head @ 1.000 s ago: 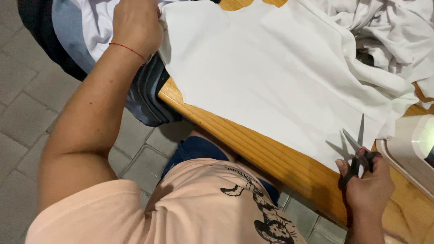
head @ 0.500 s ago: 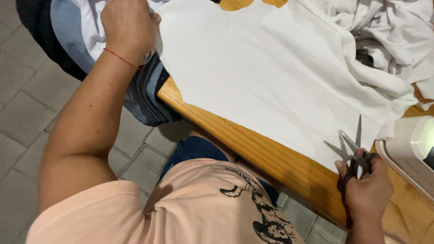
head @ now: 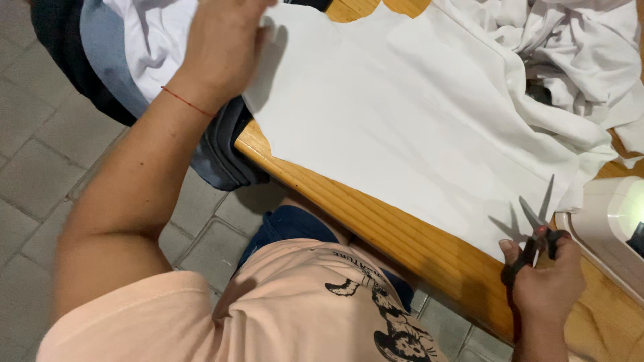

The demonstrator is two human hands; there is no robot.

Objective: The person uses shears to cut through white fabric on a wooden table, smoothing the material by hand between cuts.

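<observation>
Wooden table (head: 376, 221) carries white fabric (head: 416, 121); grey paving tiles (head: 33, 174) below.

left hand (head: 225, 47) rests on far edge of flat white fabric (head: 402, 114), fingers blurred, grip unclear. fabric spread over wooden table (head: 376, 214). right hand (head: 547, 281) near table's front edge, fingers through black handles of scissors (head: 533, 231), blades parted, tips just beside fabric's edge. crumpled white cloth (head: 570, 53) heaped beyond. pale machine (head: 614, 224), possibly sewing machine, just right of scissors. dark and blue garments (head: 100, 74) hang off table's left end.
</observation>
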